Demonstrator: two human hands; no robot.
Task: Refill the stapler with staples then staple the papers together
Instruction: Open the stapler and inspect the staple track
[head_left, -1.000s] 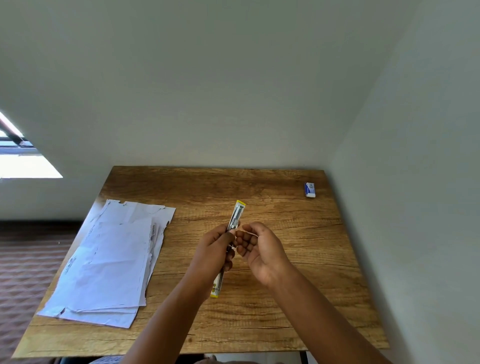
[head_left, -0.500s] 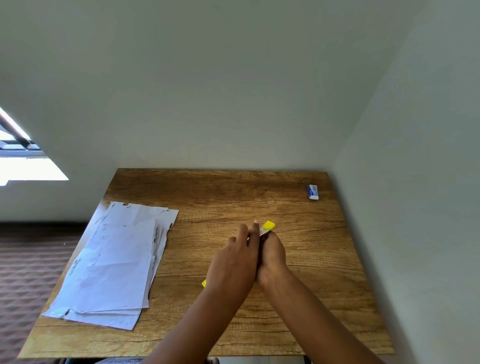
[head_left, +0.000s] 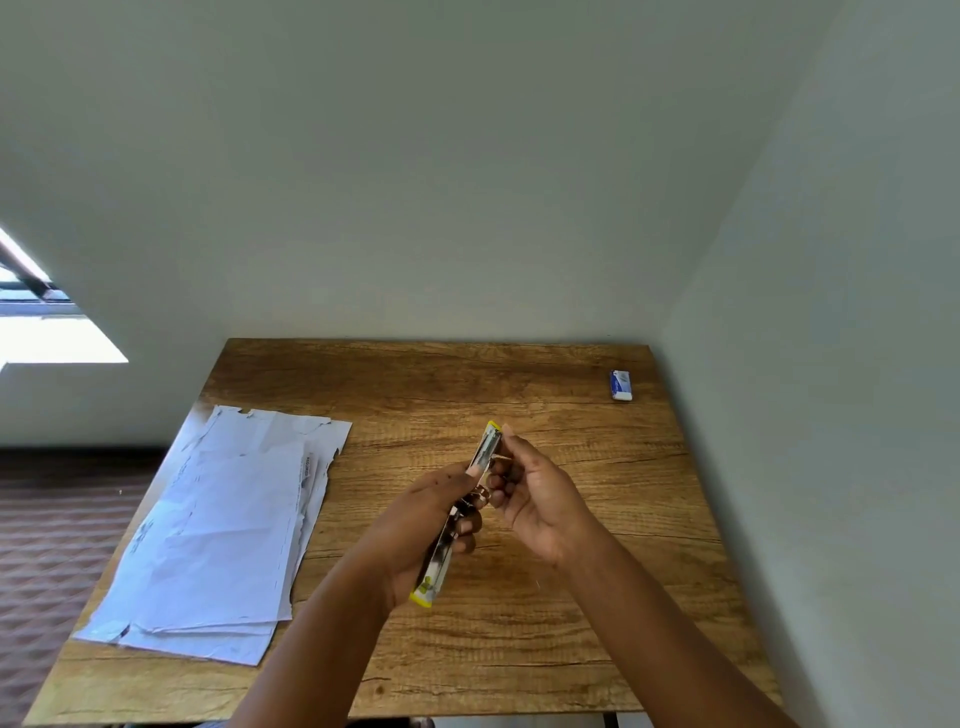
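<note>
Head view: stapler (head_left: 460, 512) being held above table (head_left: 571, 649) centre, swung open lengthwise, yellow ends pointing far and near. Left hand (head_left: 415, 535) gripping stapler's lower half, fingers wrapping around it. Right hand (head_left: 535, 499) touching upper half near far yellow tip, fingers curling; whether pinching staples, cannot tell. Papers (head_left: 218, 530) lying in loose stack at table left, well apart. Small blue-white box (head_left: 621, 385) sitting at far right corner.

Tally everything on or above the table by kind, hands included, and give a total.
Hands: 2, left hand and right hand
Stapler: 1
Paper stack: 1
Small blue and white box: 1
Total: 5
</note>
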